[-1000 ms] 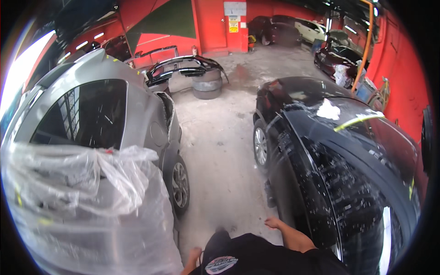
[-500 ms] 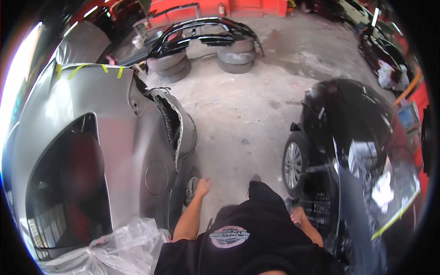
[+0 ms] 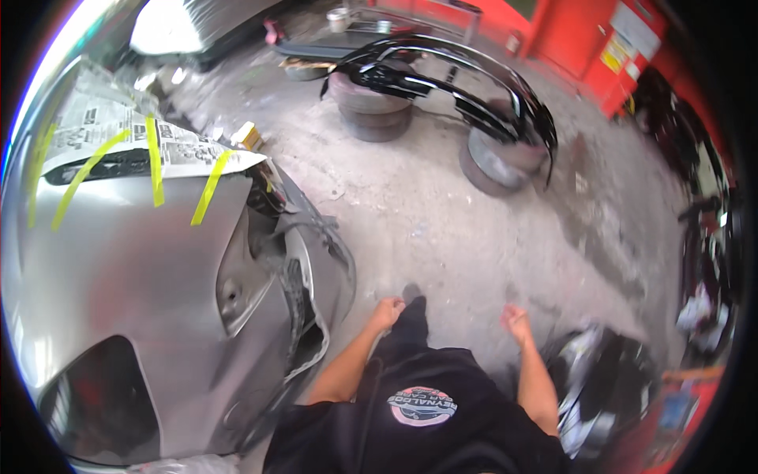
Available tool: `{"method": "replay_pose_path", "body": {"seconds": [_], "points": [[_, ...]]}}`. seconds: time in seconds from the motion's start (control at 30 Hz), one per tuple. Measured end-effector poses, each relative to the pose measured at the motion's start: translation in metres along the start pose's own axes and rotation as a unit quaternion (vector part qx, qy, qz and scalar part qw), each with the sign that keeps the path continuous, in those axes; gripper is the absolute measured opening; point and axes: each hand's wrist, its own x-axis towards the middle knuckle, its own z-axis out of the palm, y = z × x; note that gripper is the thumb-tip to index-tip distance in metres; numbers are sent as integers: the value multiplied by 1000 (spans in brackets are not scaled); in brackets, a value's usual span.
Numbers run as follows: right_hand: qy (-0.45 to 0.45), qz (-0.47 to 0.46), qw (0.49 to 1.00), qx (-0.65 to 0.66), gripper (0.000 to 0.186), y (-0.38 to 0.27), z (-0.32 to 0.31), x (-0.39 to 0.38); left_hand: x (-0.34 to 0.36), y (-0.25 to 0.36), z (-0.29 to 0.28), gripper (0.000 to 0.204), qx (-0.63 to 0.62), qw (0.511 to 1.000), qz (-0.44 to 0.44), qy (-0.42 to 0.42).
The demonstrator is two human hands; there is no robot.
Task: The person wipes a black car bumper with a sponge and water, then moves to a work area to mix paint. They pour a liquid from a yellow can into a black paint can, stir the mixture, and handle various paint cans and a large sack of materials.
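Note:
My left hand [image 3: 387, 313] hangs low in front of me, its fingers curled in with nothing seen in them. It is nearest to a grey car body [image 3: 170, 276] on the left, apart from it. My right hand [image 3: 515, 322] swings over the floor, slightly blurred, fingers loosely bent and partly apart, holding nothing visible. The car's rear corner shows a jagged open gap. Strips of yellow tape [image 3: 154, 162] hold newspaper [image 3: 185, 146] along its far edge. Ahead, a glossy black bumper [image 3: 442, 67] rests across stacked tyres [image 3: 493, 162].
Concrete floor [image 3: 410, 229] stretches between the grey car and the bumper. A dark car [image 3: 608, 379] with plastic on it stands close at my right. Red cabinets [image 3: 612, 47] line the far right. A small yellow box [image 3: 247, 136] lies beyond the grey car.
I have moved forward, and the view has turned left. The bumper and tyres are closer, and the dark car has slipped back to the lower right. Both hands remain free.

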Motion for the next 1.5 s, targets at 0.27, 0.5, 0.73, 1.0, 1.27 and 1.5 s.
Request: {"method": "replay_pose_path", "body": {"seconds": [0.27,0.5,0.73,1.0,1.27,1.5], "points": [[-90,204,974,-29,16,-61,-21,154,228,101,-92,33,22,1000,7,11],[-156,257,951,-73,13,-174,21,376,376,26,-169,37,23,988,-124,90],[-294,82,915,-264,19,-397,176,693,438,-2,-320,43,62,944,-279,163],[-436,-77,885,-144,41,-792,494,841,509,-80,-400,35,-184,841,-374,345],[-570,-160,801,-92,43,-997,819,858,595,-256,-530,43,-17,816,-460,350],[-668,-201,692,-187,39,-1164,1042,832,795,-149,-848,34,-258,751,-265,547]]}}
